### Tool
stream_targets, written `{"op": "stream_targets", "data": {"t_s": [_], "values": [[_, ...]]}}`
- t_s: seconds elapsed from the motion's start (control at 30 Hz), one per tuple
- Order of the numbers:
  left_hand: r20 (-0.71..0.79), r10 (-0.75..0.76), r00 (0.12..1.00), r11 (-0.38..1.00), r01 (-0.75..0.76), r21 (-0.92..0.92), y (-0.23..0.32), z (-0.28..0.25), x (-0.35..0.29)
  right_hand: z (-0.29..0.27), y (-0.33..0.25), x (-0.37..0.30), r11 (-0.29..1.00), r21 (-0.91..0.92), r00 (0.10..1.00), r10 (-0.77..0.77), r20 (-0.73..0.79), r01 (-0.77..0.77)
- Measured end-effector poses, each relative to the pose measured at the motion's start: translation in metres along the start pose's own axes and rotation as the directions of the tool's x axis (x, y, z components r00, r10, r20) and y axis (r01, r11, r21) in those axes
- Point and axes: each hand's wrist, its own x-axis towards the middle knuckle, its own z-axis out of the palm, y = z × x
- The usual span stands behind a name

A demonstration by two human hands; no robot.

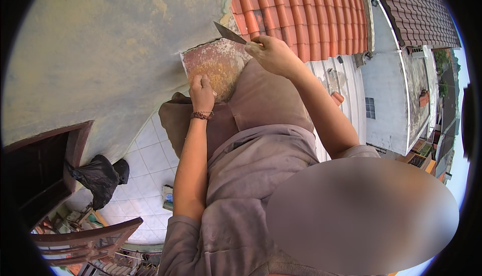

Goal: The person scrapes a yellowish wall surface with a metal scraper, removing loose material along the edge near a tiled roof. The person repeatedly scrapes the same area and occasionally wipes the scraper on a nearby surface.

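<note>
My right hand point(273, 56) is closed around the handle of a trowel point(230, 34) with a dark, tapering, pointed blade. The blade points left, toward the grey plastered wall point(115, 40), above the far end of a worn reddish ledge point(216, 65). Whether the tip touches the wall I cannot tell. On the ledge's near left part rests my left hand point(202, 94), fingers curled and pressed together, a beaded bracelet on the wrist. Anything inside those fingers is hidden. The ledge's surface is patchy, with flaking paint and yellowish stains. My knees in brown trousers lie close against it.
Orange roof tiles point(301, 15) begin just beyond the ledge, with white roofing sheets point(346, 95) to the right. Far down on the left are a white tiled floor point(145, 150), a black plastic bag point(98, 178), a dark doorway point(40, 168) and a brown wooden frame point(90, 243).
</note>
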Motion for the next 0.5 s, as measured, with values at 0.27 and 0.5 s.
{"op": "stream_targets", "data": {"t_s": [0.27, 0.5], "values": [[0.342, 0.346, 0.874, 0.611, 0.066, -0.789, 0.090, -0.067, -0.037, 0.141, 0.000, -0.043, 0.685, 0.549, 0.869, 0.283, 0.406, -0.479], [0.435, 0.661, 0.611, 0.366, 0.244, -0.898, 0.104, -0.075, -0.048, 0.164, 0.018, -0.045, 0.813, 0.558, 0.981, 0.084, 0.174, -0.168]]}}
